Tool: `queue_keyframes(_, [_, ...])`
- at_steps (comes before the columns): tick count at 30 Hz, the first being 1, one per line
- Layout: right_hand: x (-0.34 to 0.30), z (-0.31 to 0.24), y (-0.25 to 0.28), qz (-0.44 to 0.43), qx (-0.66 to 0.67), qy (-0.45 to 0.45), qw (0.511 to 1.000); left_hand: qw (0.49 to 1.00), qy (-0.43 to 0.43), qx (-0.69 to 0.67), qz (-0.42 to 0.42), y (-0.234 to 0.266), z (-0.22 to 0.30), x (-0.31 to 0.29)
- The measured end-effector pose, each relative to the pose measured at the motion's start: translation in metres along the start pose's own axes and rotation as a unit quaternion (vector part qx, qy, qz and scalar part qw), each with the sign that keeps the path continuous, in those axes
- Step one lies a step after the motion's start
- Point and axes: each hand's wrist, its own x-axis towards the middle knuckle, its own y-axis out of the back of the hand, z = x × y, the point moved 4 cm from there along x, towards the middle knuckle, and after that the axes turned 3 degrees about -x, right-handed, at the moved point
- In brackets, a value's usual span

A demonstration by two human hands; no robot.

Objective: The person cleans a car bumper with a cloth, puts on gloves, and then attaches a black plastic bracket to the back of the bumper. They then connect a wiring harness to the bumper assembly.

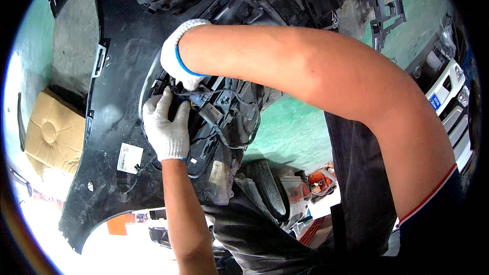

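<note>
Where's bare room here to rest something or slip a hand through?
Bare patches: the green floor between the lamp housing and the right forearm, and smooth bumper panel left of the left hand. Crowded: around the housing, where the right hand, left hand and wiring meet.

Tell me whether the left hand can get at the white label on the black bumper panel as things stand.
Probably yes. The white label lies bare on the black bumper panel, just beside the gloved left hand, with nothing between them. That hand would have to let go of the black housing first.
</note>
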Motion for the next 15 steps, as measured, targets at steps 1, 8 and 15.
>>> queue_keyframes(1, [0.003,0.000,-0.002,0.006,-0.006,0.015,1.000,1.000,0.007,-0.008,0.001,0.000,0.000,-0.001])
queue_keyframes(8, [0.008,-0.005,-0.009,0.038,-0.032,0.030,0.998,0.999,0.007,-0.035,0.018,0.002,0.002,0.000])
queue_keyframes(15, [0.016,-0.007,-0.006,0.010,-0.059,0.052,0.997,0.988,0.104,-0.108,0.032,-0.001,-0.006,0.010])
